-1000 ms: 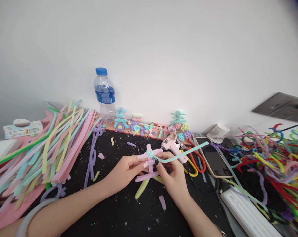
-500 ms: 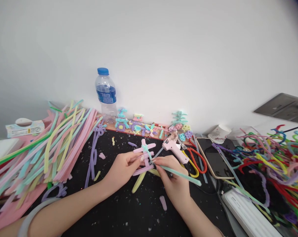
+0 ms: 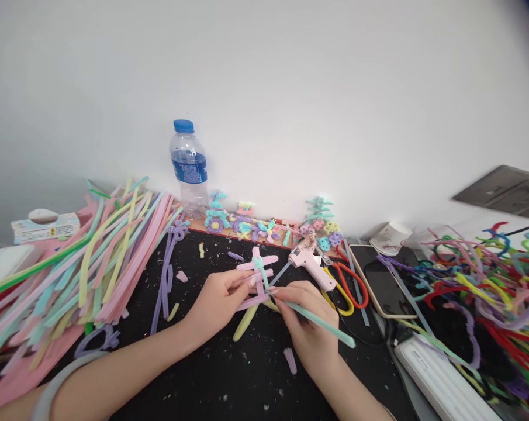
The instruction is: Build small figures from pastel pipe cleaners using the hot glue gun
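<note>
My left hand (image 3: 222, 298) pinches a small lattice of pink and lilac pipe cleaners (image 3: 260, 282) over the black table. Wound across that lattice is a mint-green pipe cleaner (image 3: 323, 323). Its long tail runs out past my right hand (image 3: 306, 310), whose thumb and forefinger are closed on it near the lattice's right side. A pale yellow pipe cleaner piece (image 3: 245, 323) lies just below the lattice. Beyond my right hand rests a pink glue gun (image 3: 310, 262), its clear glue stick pointing toward the lattice. Scissors with red and yellow handles (image 3: 349, 286) lie beside it.
Pastel pipe cleaners (image 3: 115, 257) are heaped on the left, brighter ones (image 3: 487, 304) on the right. A water bottle (image 3: 189, 169) stands by the wall near small finished shapes (image 3: 268, 231). A phone (image 3: 384, 283), a paper cup (image 3: 390, 238) and a white power strip (image 3: 443, 380) sit right.
My right hand has shifted very slightly, and the mint-green strand by its fingertips now sits a little lower. My left hand keeps its hold on the lattice.
</note>
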Motion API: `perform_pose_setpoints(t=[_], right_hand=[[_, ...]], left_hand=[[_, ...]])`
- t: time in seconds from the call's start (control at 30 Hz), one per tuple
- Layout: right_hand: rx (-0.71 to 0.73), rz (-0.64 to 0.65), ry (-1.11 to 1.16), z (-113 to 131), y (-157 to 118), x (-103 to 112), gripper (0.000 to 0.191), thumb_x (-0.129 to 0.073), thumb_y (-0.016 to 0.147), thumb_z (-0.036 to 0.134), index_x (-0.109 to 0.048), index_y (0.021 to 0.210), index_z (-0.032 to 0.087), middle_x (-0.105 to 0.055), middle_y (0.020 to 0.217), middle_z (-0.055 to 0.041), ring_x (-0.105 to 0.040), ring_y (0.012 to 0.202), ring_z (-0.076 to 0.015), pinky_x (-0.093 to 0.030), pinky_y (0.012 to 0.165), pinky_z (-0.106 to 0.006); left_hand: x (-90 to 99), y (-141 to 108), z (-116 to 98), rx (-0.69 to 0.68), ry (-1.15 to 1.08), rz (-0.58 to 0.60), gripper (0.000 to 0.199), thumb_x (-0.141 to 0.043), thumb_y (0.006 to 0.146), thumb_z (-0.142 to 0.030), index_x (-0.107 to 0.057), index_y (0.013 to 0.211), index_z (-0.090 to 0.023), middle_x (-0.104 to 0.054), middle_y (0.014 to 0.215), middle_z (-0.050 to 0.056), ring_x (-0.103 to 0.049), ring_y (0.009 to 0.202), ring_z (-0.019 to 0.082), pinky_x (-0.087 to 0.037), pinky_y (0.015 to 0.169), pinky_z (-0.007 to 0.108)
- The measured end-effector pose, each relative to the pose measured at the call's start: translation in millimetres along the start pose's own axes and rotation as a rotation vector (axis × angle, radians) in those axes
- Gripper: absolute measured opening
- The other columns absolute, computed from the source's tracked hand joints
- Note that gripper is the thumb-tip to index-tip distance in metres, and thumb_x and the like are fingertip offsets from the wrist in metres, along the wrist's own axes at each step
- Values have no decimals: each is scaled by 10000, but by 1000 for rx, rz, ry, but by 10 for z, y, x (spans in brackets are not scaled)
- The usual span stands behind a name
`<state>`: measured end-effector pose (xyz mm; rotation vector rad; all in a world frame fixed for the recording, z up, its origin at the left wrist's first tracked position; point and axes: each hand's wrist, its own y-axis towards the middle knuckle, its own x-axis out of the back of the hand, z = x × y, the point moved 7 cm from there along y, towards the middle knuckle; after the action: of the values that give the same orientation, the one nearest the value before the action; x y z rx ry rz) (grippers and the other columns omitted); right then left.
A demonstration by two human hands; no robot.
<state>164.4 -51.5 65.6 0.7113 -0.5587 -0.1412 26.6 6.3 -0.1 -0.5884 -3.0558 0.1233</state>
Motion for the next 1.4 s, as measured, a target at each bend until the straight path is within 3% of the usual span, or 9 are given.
perform_pose_setpoints(t=[0.57,1.4], right_hand=[[27,138,-86,-26,-76,-148,157,-576,849,95,-624,923,226,-692,814,-43,-611,754,-193,-516,647,-360],[-8,107,-79,-51,-58,-149,99,-589,846,138,-665,871,196,-696,781,-51,-631,730,-184,-524,643,-345]], left_hand=[[-20,2,12,51,-113,2,288,-587,832,-354,-697,1028,-175,-741,981,48,-693,892,219,-545,830,310],[-44,17,52,115,-208,24,293,-607,812,-365,-690,1008,-162,-739,963,61,-688,893,229,-534,839,342]])
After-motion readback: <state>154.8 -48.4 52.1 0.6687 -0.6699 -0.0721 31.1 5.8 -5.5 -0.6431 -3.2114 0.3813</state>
